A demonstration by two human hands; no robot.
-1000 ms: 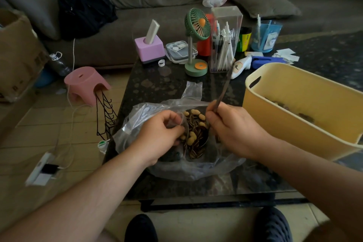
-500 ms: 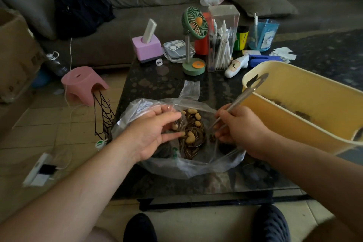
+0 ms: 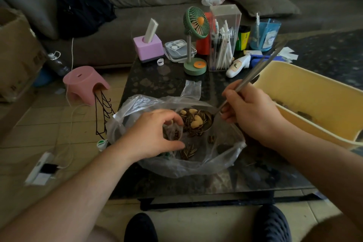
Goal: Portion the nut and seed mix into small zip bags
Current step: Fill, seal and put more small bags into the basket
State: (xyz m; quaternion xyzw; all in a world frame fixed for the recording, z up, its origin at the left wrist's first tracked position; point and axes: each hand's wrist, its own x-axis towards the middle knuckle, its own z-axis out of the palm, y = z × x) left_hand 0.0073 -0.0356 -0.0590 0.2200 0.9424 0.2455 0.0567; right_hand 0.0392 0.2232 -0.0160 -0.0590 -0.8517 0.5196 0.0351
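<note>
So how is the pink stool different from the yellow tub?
The pink stool stands on the floor left of the table; the yellow tub sits up on the table at the right. The pink stool has a closed top with a small slot; the yellow tub is open on top, with a few bits lying inside. The pink stool looks smaller than the yellow tub. Both look like plain plastic.

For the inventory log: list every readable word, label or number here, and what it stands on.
"dar hven", partly creased: white print on the black bag on the sofa.
Yellow can: label too blurred to read.
White bottle: red mark, unreadable.
Blue cup: sticker unreadable.
Nothing else legible.
</note>
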